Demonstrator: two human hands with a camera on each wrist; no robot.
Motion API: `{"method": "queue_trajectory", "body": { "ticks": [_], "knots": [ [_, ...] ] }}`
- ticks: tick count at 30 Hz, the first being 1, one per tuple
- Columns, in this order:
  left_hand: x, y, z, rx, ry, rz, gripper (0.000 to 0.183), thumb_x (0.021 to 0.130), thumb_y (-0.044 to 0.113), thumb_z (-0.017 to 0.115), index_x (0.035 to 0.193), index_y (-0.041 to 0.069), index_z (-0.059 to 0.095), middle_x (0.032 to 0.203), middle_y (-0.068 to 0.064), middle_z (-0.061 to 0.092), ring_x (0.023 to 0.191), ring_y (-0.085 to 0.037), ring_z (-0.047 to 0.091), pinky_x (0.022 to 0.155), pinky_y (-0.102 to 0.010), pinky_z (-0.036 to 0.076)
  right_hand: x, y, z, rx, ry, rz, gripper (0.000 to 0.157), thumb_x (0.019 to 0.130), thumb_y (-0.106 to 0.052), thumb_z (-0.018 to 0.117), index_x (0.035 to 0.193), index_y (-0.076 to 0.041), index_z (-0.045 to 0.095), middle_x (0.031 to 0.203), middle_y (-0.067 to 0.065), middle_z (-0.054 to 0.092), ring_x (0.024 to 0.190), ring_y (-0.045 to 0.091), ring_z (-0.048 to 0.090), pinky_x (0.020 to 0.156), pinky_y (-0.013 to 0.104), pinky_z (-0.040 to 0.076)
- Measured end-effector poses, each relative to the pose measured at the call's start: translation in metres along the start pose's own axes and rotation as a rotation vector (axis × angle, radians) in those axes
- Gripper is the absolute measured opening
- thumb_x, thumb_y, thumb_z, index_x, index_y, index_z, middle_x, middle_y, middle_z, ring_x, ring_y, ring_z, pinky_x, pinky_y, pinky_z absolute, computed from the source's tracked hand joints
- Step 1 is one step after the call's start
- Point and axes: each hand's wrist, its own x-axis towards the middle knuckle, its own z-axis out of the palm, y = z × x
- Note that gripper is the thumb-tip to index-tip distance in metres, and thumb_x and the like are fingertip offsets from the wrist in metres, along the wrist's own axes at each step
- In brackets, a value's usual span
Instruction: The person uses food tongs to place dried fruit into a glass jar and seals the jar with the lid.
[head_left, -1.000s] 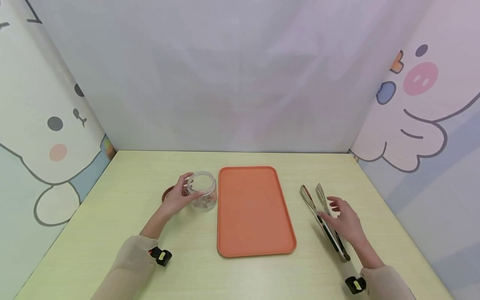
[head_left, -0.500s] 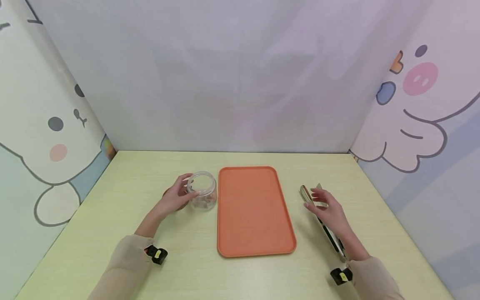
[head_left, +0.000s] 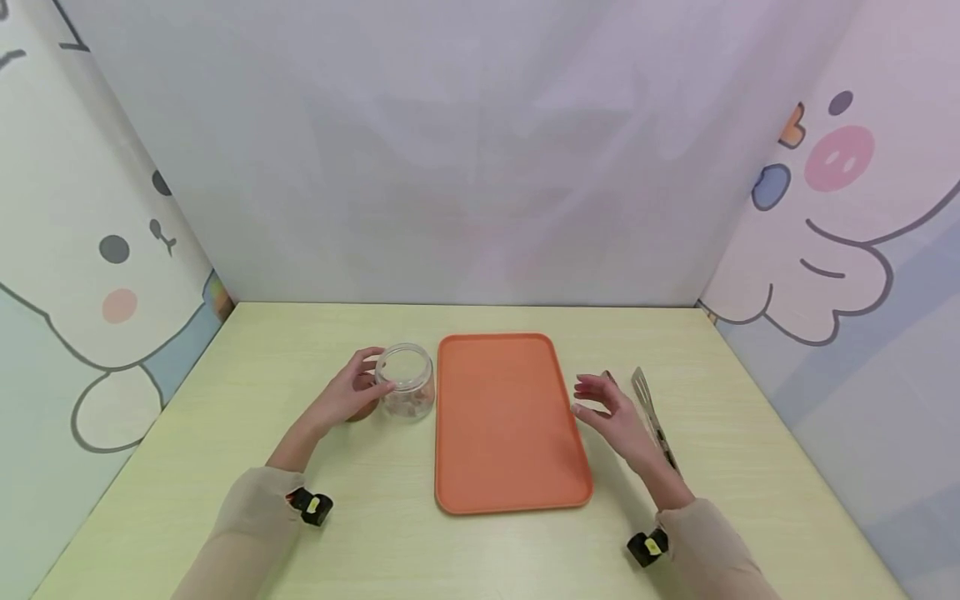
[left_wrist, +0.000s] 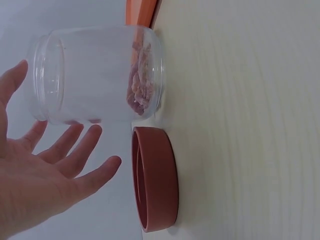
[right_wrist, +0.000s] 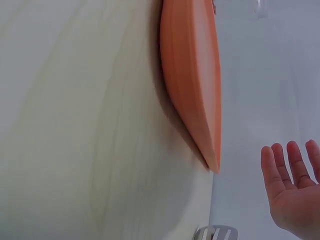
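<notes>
A clear jar (head_left: 408, 405) stands upright left of the tray, with pinkish-brown lumps at its bottom in the left wrist view. Around its rim is my left hand (head_left: 347, 398), fingers spread and relaxed; whether the fingertips touch the glass I cannot tell. Under that hand a reddish-brown lid (left_wrist: 161, 179) lies on the table beside the jar. My right hand (head_left: 617, 423) hovers near the tray's right edge, fingers loosely extended and holding nothing. Behind its wrist lie metal tongs (head_left: 651, 417) with dark grips, partly hidden by the arm.
An orange rectangular tray (head_left: 510, 425) lies flat at the middle of the pale wooden table (head_left: 495, 558). A grey-white curtain (head_left: 480, 167) rises behind the table, and printed cartoon panels flank both sides.
My right hand has moved left from over the tongs toward the tray. My left hand has drawn slightly back from the jar, its thumb sliding off the front. Jar and tongs stay put.
</notes>
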Motion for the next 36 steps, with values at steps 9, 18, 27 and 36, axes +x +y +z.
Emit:
{"method": "queue_trajectory", "body": {
  "ticks": [9, 18, 27, 36],
  "knots": [
    [0.0, 0.0, -0.001, 0.004, 0.004, -0.01, 0.067, 0.082, 0.028, 0.063, 0.134, 0.01, 0.025, 0.129, -0.027, 0.035, 0.109, -0.035, 0.044, 0.087, -0.047, 0.036, 0.018, -0.011, 0.028, 0.018, -0.097, -0.012, 0.047, 0.081, -0.014, 0.065, 0.123, -0.007, 0.046, 0.116, 0.017, 0.048, 0.107, 0.027, 0.045, 0.081, 0.026, 0.042],
    [0.001, -0.001, -0.001, 0.013, 0.0, -0.008, 0.068, 0.082, 0.03, 0.063, 0.134, 0.009, 0.025, 0.129, -0.027, 0.035, 0.108, -0.035, 0.045, 0.087, -0.046, 0.036, 0.035, -0.048, 0.048, 0.016, -0.167, -0.06, 0.045, 0.082, -0.004, 0.061, 0.123, 0.001, 0.044, 0.114, 0.018, 0.049, 0.108, 0.034, 0.043, 0.084, 0.037, 0.04],
    [0.001, -0.001, -0.001, 0.016, -0.001, -0.011, 0.068, 0.082, 0.03, 0.063, 0.134, 0.009, 0.024, 0.129, -0.027, 0.035, 0.108, -0.035, 0.045, 0.087, -0.046, 0.036, 0.052, -0.055, 0.065, 0.028, -0.214, -0.049, 0.045, 0.083, -0.006, 0.061, 0.124, 0.0, 0.043, 0.114, 0.017, 0.048, 0.107, 0.035, 0.044, 0.086, 0.042, 0.038],
    [0.001, -0.001, -0.001, 0.013, -0.005, -0.024, 0.068, 0.082, 0.031, 0.062, 0.134, 0.01, 0.024, 0.129, -0.027, 0.034, 0.11, -0.035, 0.043, 0.088, -0.047, 0.035, 0.06, -0.053, 0.084, 0.033, -0.269, -0.018, 0.046, 0.084, -0.012, 0.061, 0.125, -0.004, 0.043, 0.116, 0.013, 0.047, 0.109, 0.032, 0.043, 0.085, 0.038, 0.039]
  ]
}}
